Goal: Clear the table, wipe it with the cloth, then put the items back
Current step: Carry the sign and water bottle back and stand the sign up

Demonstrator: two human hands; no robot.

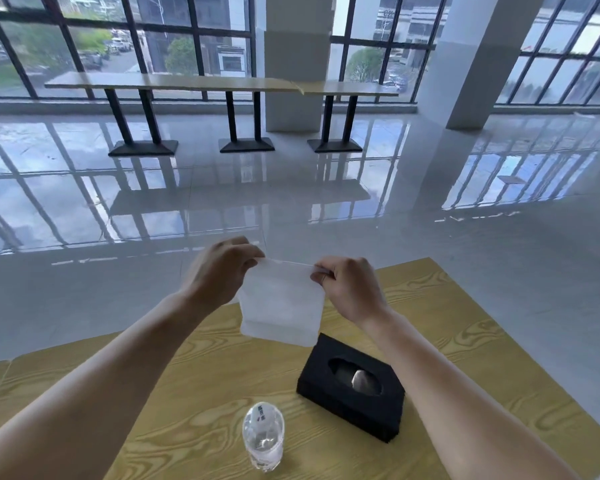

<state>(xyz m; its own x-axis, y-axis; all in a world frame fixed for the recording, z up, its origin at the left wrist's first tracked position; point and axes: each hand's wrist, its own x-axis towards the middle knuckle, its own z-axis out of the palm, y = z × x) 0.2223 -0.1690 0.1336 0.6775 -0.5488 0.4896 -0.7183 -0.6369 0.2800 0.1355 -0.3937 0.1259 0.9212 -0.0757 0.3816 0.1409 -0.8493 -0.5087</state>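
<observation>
As left hand and right hand pinch cloth, bottle lettering blurs.

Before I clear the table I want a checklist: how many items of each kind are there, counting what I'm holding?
White cloth, pinched by the left hand and the right hand: 1
Black tissue box: 1
Clear water bottle: 1
Total: 3

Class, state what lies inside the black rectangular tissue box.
Inside the black rectangular tissue box, a pale tissue tip shows through the oval opening; the rest is covered.
</observation>
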